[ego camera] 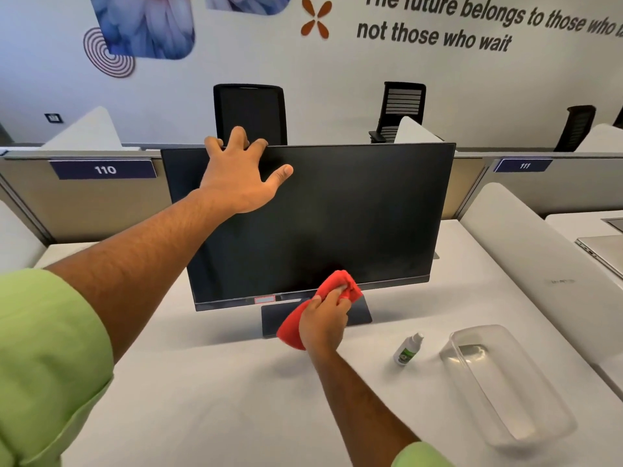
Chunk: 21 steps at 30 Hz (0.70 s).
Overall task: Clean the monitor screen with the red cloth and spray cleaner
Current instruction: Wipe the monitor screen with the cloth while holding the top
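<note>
A black monitor (354, 210) stands on the white desk, its screen dark and tilted back. My left hand (237, 176) rests on the monitor's top left edge, fingers spread and hooked over the rim. My right hand (323, 321) grips the red cloth (337, 288) and presses it against the screen's lower edge near the middle, above the stand base (269, 320). The small white spray bottle (407, 350) with a green label stands upright on the desk, to the right of my right hand.
A clear plastic tray (505, 382) lies at the right of the desk. A white divider (526, 251) borders the right side, with a laptop (603, 251) beyond it. Low partitions labelled 110 and 111 and black office chairs (251, 112) stand behind the monitor.
</note>
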### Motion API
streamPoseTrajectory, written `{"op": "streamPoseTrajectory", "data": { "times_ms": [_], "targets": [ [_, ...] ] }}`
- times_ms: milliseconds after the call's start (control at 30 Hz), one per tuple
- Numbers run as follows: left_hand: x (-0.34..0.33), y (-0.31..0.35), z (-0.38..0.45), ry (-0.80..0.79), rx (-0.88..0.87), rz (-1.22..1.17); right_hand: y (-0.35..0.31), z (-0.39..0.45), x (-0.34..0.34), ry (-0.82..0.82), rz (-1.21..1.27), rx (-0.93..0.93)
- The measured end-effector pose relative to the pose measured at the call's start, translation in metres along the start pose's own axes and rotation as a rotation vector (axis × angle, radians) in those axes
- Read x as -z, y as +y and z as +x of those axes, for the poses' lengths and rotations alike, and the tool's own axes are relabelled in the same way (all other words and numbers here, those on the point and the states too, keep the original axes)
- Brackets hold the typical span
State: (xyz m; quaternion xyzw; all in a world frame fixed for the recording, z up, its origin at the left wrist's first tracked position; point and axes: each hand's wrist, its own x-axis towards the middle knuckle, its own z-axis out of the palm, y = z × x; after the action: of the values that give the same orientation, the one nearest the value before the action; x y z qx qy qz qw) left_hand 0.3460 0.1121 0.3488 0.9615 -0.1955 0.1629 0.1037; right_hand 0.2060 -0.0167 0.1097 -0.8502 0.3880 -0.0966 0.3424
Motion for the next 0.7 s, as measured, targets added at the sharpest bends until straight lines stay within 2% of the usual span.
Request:
{"op": "streamPoseTrajectory", "data": {
  "times_ms": [133,300,433,567,700],
  "targets": [
    [0.003,-0.003,0.003,-0.028,0.009,-0.065,0.011,0.053,0.036,0.106,0.183,-0.169],
    [0.004,-0.009,0.003,-0.049,0.003,-0.069,0.05,0.132,0.096,0.211,0.263,-0.341],
    [0.007,-0.005,0.005,-0.075,-0.003,-0.065,0.063,0.145,0.101,0.199,0.392,-0.432],
    [0.006,0.001,0.004,-0.072,-0.009,-0.032,0.036,0.09,0.057,0.204,0.244,-0.246],
    [0.005,0.001,0.003,-0.078,0.002,0.029,0.009,0.019,0.005,0.124,0.205,-0.022]
  ]
}}
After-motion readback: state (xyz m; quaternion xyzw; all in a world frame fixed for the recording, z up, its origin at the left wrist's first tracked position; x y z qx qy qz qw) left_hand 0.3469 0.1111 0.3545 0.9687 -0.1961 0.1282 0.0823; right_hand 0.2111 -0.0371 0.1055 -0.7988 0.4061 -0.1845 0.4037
